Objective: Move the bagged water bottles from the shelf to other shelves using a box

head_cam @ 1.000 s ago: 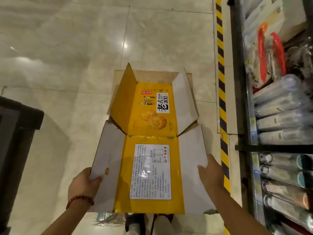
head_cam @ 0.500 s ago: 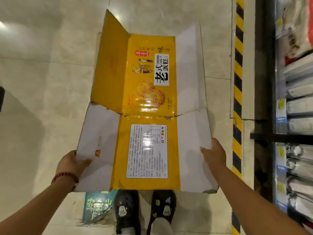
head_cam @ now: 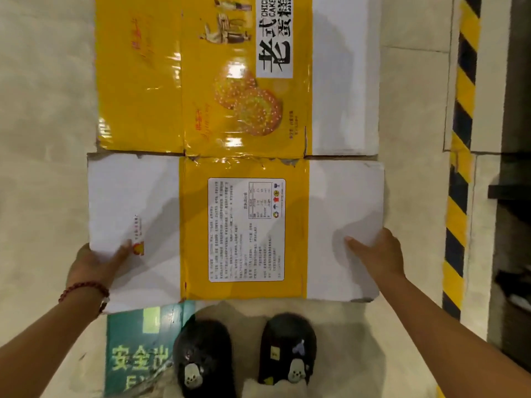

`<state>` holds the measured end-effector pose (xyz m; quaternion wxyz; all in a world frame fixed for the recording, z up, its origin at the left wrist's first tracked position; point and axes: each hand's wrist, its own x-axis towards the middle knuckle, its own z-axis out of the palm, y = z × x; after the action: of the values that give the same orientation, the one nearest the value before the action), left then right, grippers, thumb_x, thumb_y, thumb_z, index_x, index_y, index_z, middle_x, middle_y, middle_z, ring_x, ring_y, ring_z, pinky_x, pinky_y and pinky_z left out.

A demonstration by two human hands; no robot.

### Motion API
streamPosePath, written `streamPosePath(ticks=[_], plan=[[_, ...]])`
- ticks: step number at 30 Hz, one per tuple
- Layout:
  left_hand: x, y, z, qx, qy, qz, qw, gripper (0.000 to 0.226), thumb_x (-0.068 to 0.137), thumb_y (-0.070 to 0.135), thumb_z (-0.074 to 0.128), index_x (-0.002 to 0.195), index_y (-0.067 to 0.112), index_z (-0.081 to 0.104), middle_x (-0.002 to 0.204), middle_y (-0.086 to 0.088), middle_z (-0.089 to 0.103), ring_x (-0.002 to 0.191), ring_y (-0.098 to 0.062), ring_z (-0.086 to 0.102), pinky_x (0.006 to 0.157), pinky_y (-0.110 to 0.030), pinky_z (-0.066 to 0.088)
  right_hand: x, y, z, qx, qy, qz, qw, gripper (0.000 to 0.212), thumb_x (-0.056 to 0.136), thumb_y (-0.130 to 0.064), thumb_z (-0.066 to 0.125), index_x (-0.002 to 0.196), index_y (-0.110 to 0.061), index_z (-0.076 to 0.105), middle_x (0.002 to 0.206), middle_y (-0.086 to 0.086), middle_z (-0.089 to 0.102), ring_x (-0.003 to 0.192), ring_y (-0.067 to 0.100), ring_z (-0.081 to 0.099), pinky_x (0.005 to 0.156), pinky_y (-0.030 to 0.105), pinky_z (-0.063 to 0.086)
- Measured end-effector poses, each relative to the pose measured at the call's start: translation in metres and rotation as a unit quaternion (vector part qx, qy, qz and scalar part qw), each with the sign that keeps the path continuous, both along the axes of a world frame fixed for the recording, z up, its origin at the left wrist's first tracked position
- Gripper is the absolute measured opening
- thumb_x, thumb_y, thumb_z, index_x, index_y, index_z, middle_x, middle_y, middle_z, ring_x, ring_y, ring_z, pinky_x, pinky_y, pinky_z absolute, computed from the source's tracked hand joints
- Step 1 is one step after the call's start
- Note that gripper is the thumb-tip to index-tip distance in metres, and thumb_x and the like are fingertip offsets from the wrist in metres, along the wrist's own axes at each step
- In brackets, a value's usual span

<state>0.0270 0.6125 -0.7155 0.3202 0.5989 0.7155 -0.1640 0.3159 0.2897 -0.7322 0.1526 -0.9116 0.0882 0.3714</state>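
Note:
A yellow and white cardboard box (head_cam: 241, 168), unfolded flat, lies spread over the tiled floor in front of me. Its near panel carries a white printed label (head_cam: 246, 229). My left hand (head_cam: 96, 261) grips the box's near left white flap, thumb on top. My right hand (head_cam: 375, 254) grips the near right white flap at its edge, thumb lying on the upper face. No bagged water bottles show in this view.
My two black slippers (head_cam: 244, 354) stand just below the box. A green floor sticker (head_cam: 138, 351) lies at the lower left, partly under the cardboard. A yellow-black hazard stripe (head_cam: 459, 168) runs along the right, beside the dark shelf base (head_cam: 514, 196).
The box has come down and lies flatter; its raised far flaps have dropped. My view has tilted downward, so the shelf bottles on the right have left the frame. Both hands keep their hold.

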Motion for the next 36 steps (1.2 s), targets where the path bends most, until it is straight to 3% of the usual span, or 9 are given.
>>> streamPosePath(ticks=[2,6,9,11,14,21,25,29,36], plan=[[-0.002,0.002,-0.011,-0.009,-0.039,0.011,0.999,0.051,0.085,0.026,0.07,0.12,-0.008,0.054,0.117,-0.03,0.058,0.09,-0.033,0.053,0.076,-0.04,0.042,0.001,-0.003,-0.012,-0.009,0.001,0.001,1.0,0.082,0.066,-0.041,0.083,0.125,0.0,0.045,0.123,0.018,0.053,0.111,0.037,0.053,0.088,0.044,0.05],[-0.008,0.008,-0.027,0.005,-0.011,0.05,0.999,0.098,0.051,0.038,0.092,0.127,0.001,0.044,0.124,-0.023,0.054,0.11,-0.04,0.053,0.094,-0.051,0.046,-0.002,-0.007,-0.025,-0.026,-0.034,-0.01,0.999,0.098,0.056,-0.042,0.089,0.129,-0.005,0.036,0.127,0.017,0.047,0.118,0.038,0.046,0.095,0.053,0.045],[-0.026,0.02,-0.042,-0.024,0.022,0.044,0.999,0.114,0.028,0.058,0.092,0.119,0.002,0.05,0.115,-0.017,0.06,0.102,-0.037,0.057,0.087,-0.05,0.051,0.005,-0.011,-0.029,-0.034,-0.027,-0.021,0.999,0.104,0.045,-0.049,0.091,0.125,-0.005,0.039,0.124,0.016,0.053,0.113,0.038,0.053,0.091,0.054,0.048],[-0.022,0.026,-0.032,-0.056,0.058,0.007,0.997,0.104,0.027,0.066,0.085,0.104,0.002,0.056,0.102,-0.016,0.062,0.089,-0.035,0.058,0.07,-0.042,0.051,0.014,-0.01,-0.028,-0.037,0.006,0.004,0.999,0.096,0.047,-0.046,0.091,0.122,-0.003,0.047,0.12,0.017,0.058,0.108,0.037,0.057,0.088,0.051,0.051],[-0.007,0.026,-0.006,-0.071,0.045,0.01,0.996,0.066,0.052,0.045,0.09,0.087,0.003,0.053,0.087,-0.016,0.059,0.077,-0.03,0.053,0.056,-0.033,0.041,0.019,-0.006,-0.015,-0.021,0.038,0.028,0.999,0.089,0.054,-0.041,0.089,0.125,-0.004,0.051,0.123,0.015,0.059,0.11,0.036,0.056,0.091,0.049,0.05],[0.006,-0.012,0.043,-0.008,-0.032,0.014,0.999,0.057,0.064,0.027,0.087,0.109,0.007,0.059,0.106,-0.014,0.065,0.089,-0.03,0.058,0.084,-0.041,0.051,-0.012,0.012,0.047,0.029,-0.013,-0.026,0.999,0.062,0.074,-0.02,0.081,0.121,0.001,0.046,0.123,0.018,0.056,0.109,0.035,0.054,0.081,0.038,0.044],[0.03,-0.02,0.093,0.027,-0.031,-0.046,0.998,0.048,0.072,0.025,0.081,0.109,0.003,0.061,0.105,-0.021,0.066,0.091,-0.037,0.059,0.074,-0.039,0.046,-0.021,0.031,0.097,0.045,-0.048,0.012,0.998,0.046,0.084,-0.015,0.07,0.12,0.001,0.046,0.123,0.02,0.055,0.112,0.038,0.052,0.085,0.039,0.043],[0.044,-0.014,0.163,0.036,-0.03,-0.049,0.998,0.046,0.072,0.026,0.081,0.103,-0.001,0.062,0.101,-0.024,0.065,0.082,-0.035,0.055,0.067,-0.04,0.045,-0.01,0.044,0.168,0.053,-0.076,0.025,0.995,0.033,0.084,-0.012,0.068,0.11,0.001,0.051,0.113,0.021,0.061,0.1,0.037,0.058,0.072,0.032,0.042],[0.065,0.002,0.322,0.027,-0.029,-0.07,0.997,0.035,0.071,0.027,0.08,0.084,0.005,0.057,0.078,-0.013,0.059,0.068,-0.029,0.052,0.06,-0.034,0.042,0.012,0.051,0.32,0.021,-0.07,0.045,0.996,0.021,0.088,-0.018,0.063,0.101,-0.007,0.051,0.106,0.016,0.061,0.094,0.035,0.058,0.066,0.03,0.039]])
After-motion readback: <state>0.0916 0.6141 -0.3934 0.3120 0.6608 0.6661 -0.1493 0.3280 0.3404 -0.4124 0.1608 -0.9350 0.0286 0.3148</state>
